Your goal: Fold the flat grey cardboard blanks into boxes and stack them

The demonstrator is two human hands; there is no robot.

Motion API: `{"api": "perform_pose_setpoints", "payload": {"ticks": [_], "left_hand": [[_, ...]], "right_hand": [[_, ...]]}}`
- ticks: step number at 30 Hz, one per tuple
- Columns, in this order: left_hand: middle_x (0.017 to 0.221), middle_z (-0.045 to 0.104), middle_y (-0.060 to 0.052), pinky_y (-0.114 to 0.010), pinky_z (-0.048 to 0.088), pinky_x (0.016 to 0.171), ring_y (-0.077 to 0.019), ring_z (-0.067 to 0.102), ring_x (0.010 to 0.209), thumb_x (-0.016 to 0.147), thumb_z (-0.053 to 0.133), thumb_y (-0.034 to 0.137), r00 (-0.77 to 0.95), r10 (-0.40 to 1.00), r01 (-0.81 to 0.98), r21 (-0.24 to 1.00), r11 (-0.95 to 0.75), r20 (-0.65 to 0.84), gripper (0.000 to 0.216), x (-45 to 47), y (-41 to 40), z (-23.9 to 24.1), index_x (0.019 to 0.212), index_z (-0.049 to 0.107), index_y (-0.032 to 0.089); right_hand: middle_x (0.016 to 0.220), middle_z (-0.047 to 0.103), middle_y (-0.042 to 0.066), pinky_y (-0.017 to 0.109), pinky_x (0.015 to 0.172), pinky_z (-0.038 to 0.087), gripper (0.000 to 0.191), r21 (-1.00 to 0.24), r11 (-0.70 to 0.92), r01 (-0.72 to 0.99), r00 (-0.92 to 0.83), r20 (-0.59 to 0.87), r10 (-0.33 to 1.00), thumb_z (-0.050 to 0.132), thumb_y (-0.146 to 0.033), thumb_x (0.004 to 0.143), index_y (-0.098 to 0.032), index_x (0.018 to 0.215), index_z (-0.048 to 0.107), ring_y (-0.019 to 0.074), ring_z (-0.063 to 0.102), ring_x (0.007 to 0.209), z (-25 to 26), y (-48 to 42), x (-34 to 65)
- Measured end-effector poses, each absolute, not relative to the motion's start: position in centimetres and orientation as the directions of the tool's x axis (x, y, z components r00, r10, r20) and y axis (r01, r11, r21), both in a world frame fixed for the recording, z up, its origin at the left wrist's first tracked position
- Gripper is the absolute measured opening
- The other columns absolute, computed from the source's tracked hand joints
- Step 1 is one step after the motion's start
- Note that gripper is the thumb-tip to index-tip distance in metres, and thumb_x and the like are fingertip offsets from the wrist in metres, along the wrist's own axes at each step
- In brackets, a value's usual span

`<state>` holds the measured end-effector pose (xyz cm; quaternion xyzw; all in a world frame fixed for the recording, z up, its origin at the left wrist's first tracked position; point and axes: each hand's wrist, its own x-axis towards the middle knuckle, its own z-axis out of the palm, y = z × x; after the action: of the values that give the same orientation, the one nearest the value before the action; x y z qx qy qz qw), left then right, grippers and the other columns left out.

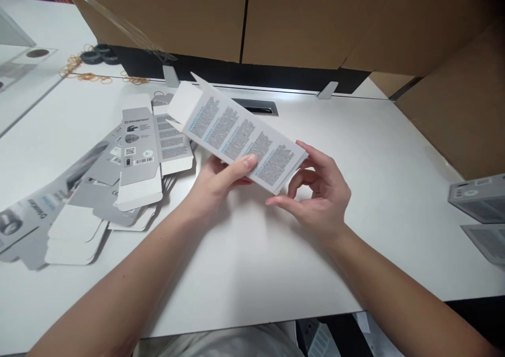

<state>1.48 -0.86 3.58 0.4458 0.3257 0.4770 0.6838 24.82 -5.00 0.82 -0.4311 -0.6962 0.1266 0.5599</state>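
The near long edge of a light grey, narrow, text-printed cardboard box (241, 139) is gripped by the left hand (215, 181), thumb laid on the printed face. The box is held tilted above a white tabletop (252, 273), its left-end flaps open. Its right end is loosely framed by the right hand (325, 189); whether it is pinched cannot be told. Well right of the box, grey printed cartons (479, 199) are seen; left of it, flattened grey-and-white cartons (138, 152) are piled. Beyond it, brown cardboard panels (295, 26) are stood.
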Motion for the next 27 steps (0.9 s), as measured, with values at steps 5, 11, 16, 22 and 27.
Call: {"api": "perform_pose_setpoints", "payload": {"ticks": [5,11,16,22,27], "left_hand": [[0.143,0.089,-0.009,-0.048,0.075,0.103,-0.0416,0.081,0.145,0.103,0.085,0.074,0.182,0.983,-0.436,0.894,0.102,-0.023,0.057,1.0,-0.5,4.3,0.138,0.081,0.029],[0.144,0.088,-0.018,-0.049,0.072,0.093,-0.0459,0.084,0.136,0.09,0.103,0.061,0.477,0.871,-0.248,0.934,0.259,-0.115,0.068,0.9,-0.5,2.8,0.14,0.081,0.02],[0.147,0.088,-0.019,-0.05,0.071,0.096,-0.0434,0.086,0.13,0.087,0.105,0.065,0.418,0.903,-0.211,0.957,0.202,-0.098,0.076,0.6,-0.3,2.4,0.143,0.079,0.02],[0.15,0.087,-0.018,-0.048,0.07,0.096,-0.0421,0.086,0.132,0.092,0.103,0.056,0.464,0.882,-0.203,0.961,0.19,-0.076,0.065,0.5,-0.2,2.5,0.142,0.081,0.021],[0.15,0.087,-0.018,-0.051,0.07,0.1,-0.042,0.085,0.13,0.088,0.107,0.054,0.477,0.876,-0.204,0.96,0.192,-0.074,0.067,0.5,-0.2,2.6,0.141,0.083,0.021]], "right_hand": [[0.141,0.079,0.01,0.039,0.048,0.064,0.101,-0.656,0.596,0.463,0.051,0.691,0.721,0.109,-0.081,0.087,-0.039,0.169,0.069,0.0246,0.074,0.084,0.8,-4.7,25.1],[0.099,0.07,0.0,0.034,0.042,0.046,0.081,-0.687,0.589,0.426,0.052,0.668,0.742,0.113,-0.083,0.08,-0.037,0.138,0.083,0.0186,0.055,0.068,0.9,-4.6,25.3],[0.098,0.071,0.0,0.034,0.046,0.045,0.074,-0.739,0.547,0.394,0.06,0.615,0.787,0.116,-0.08,0.078,-0.035,0.128,0.086,0.0182,0.058,0.07,0.9,-4.8,25.0],[0.098,0.074,0.001,0.034,0.048,0.047,0.075,-0.752,0.538,0.382,0.071,0.604,0.794,0.11,-0.088,0.079,-0.036,0.127,0.086,0.0209,0.066,0.076,0.5,-4.7,25.0],[0.096,0.072,0.0,0.033,0.046,0.046,0.07,-0.735,0.543,0.407,0.074,0.619,0.782,0.112,-0.084,0.081,-0.036,0.125,0.085,0.021,0.065,0.075,0.4,-4.6,25.0]]}}
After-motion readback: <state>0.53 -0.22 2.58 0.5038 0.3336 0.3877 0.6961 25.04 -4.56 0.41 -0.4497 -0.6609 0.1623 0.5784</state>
